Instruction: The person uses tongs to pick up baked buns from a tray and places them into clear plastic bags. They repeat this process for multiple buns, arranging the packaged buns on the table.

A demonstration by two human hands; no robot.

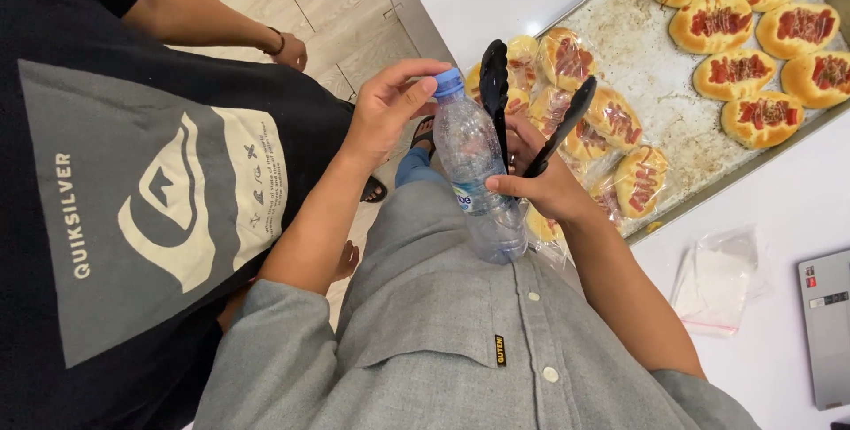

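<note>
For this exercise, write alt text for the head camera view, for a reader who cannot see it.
A person's left hand grips the blue cap of a clear plastic water bottle, which the right hand holds along with black tongs. Beyond lies a metal baking tray of sausage buns, some bagged.

Bottle [478, 173]: between the left hand [390, 107], at its cap, and the right hand [540, 184].
Tongs [531, 111]: in the right hand, beside the bottle.
Tray [655, 67]: on the table [797, 209], behind the hands.
Buns [753, 40]: on the tray.
Bags [719, 279]: right of the right hand, on the table.

I can't see the baking tray [620, 58] top-right corner, cut by frame edge. Right hand [540, 184] hides bottle [478, 173] side & some wrapped buns [611, 120]. Laptop [828, 324] partly out of frame.
</note>
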